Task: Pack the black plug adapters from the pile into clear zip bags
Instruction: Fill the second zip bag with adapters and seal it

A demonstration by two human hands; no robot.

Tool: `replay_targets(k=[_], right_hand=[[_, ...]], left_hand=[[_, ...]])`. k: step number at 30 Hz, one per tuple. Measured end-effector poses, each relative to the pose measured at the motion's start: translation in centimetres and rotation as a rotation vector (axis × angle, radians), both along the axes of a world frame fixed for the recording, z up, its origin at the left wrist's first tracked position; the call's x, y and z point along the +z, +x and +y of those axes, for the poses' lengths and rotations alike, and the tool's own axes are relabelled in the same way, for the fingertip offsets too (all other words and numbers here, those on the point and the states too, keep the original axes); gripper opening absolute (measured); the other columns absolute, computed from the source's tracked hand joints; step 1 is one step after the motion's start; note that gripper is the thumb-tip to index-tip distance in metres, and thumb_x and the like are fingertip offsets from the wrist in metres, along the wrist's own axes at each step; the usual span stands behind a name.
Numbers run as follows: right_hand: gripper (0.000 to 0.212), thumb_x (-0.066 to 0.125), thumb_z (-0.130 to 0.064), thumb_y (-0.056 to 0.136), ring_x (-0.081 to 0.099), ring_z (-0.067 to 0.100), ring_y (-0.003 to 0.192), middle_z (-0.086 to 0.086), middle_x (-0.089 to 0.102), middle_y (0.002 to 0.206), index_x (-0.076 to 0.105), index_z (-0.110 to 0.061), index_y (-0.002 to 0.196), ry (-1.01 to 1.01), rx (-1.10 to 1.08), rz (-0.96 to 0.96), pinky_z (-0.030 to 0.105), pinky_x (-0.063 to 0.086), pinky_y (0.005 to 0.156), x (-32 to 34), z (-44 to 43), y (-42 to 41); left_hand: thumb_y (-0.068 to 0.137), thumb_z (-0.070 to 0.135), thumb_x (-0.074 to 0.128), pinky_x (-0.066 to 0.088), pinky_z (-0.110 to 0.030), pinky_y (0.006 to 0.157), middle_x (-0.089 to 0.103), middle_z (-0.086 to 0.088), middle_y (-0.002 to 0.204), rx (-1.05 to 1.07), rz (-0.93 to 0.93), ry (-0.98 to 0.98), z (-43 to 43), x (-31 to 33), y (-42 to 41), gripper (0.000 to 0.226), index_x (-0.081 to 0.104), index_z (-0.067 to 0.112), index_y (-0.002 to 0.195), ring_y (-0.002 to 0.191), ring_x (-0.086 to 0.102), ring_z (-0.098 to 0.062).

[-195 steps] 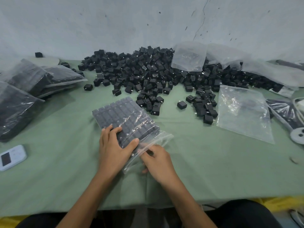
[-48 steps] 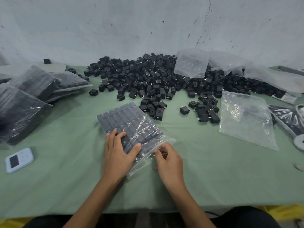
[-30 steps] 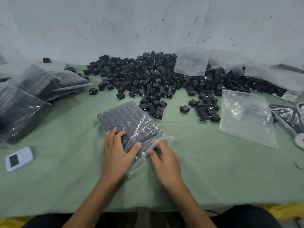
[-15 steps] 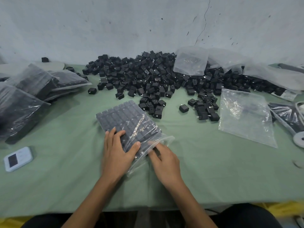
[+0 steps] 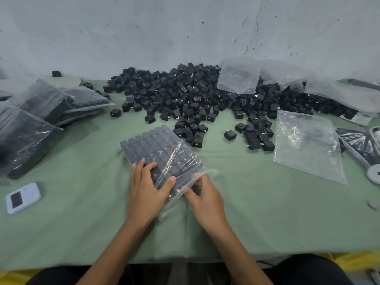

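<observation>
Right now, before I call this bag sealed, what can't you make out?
1. Zip of the filled bag, head view: the right hand pinches the mouth and covers it, so sealed or not is unclear.
2. Near rows of adapters in it: under the left hand, so no count.
3. Screen of the white device: too small to read.
4. The white round object: cut off by the right edge.
5. The packed bags: cut off by the left edge.

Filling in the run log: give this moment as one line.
left hand pressing filled zip bag | right hand pinching its mouth | adapter pile behind
</observation>
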State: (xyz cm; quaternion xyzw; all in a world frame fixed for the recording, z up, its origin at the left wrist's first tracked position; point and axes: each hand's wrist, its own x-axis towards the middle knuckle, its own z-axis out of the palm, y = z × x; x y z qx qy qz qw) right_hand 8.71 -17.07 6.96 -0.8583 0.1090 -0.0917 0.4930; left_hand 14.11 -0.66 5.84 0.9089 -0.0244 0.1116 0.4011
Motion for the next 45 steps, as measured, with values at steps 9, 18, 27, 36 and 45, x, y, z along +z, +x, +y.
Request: replay_targets(k=[9, 18, 27, 36, 45], right_hand=[[0.028, 0.052, -0.04, 0.099, 0.06, -0.002, 0.101, -0.019, 0.061, 0.116, 0.059, -0.046, 0.126, -0.073, 0.049, -0.02, 0.024, 0.046, 0.092, 0.0, 0.0, -0.3], [0.027, 0.055, -0.045, 0.096, 0.065, -0.001, 0.097, -0.025, 0.069, 0.103, 0.058, -0.048, 0.123, -0.012, 0.1, 0.042, 0.023, 0.05, 0.086, 0.4, -0.6, -0.3], [0.017, 0.055, -0.04, 0.096, 0.065, 0.004, 0.102, -0.02, 0.07, 0.112, 0.061, -0.035, 0.111, 0.036, 0.118, 0.051, 0.032, 0.049, 0.092, 0.4, -0.9, -0.4], [0.014, 0.057, -0.023, 0.086, 0.059, 0.005, 0.069, -0.014, 0.068, 0.081, 0.066, -0.031, 0.079, 0.125, -0.17, -0.166, 0.026, 0.047, 0.067, 1.6, -3.1, 0.8], [0.039, 0.044, -0.014, 0.101, 0.05, 0.016, 0.123, -0.008, 0.047, 0.146, 0.051, -0.027, 0.137, -0.371, 0.129, 0.03, 0.041, 0.044, 0.104, 3.5, -6.1, 11.3]], left_hand=[[0.074, 0.077, 0.051, 0.016, -0.04, 0.124, 0.02, 0.01, 0.162, 0.004, 0.01, 0.018, -0.1, 0.4, -0.2, 0.079, 0.043, 0.03, 0.138, 0.152, 0.003, -0.009], [0.081, 0.062, 0.069, 0.014, -0.039, 0.124, 0.024, 0.005, 0.161, -0.012, 0.038, 0.0, 0.0, 1.0, -0.1, 0.071, 0.046, 0.027, 0.138, 0.152, 0.006, -0.012], [0.072, 0.067, 0.074, 0.019, -0.042, 0.123, 0.027, -0.001, 0.156, 0.057, 0.051, -0.017, -1.4, 1.6, 0.2, 0.08, 0.046, 0.022, 0.132, 0.15, 0.012, -0.019], [0.071, 0.067, 0.073, 0.015, -0.038, 0.124, 0.022, 0.004, 0.16, 0.078, 0.039, -0.049, -1.6, 1.4, -0.1, 0.082, 0.046, 0.022, 0.134, 0.151, 0.005, -0.012], [0.072, 0.069, 0.072, 0.013, -0.036, 0.124, 0.02, 0.008, 0.161, 0.079, 0.029, -0.048, -1.6, 1.3, -0.3, 0.078, 0.047, 0.026, 0.133, 0.151, 0.002, -0.009]])
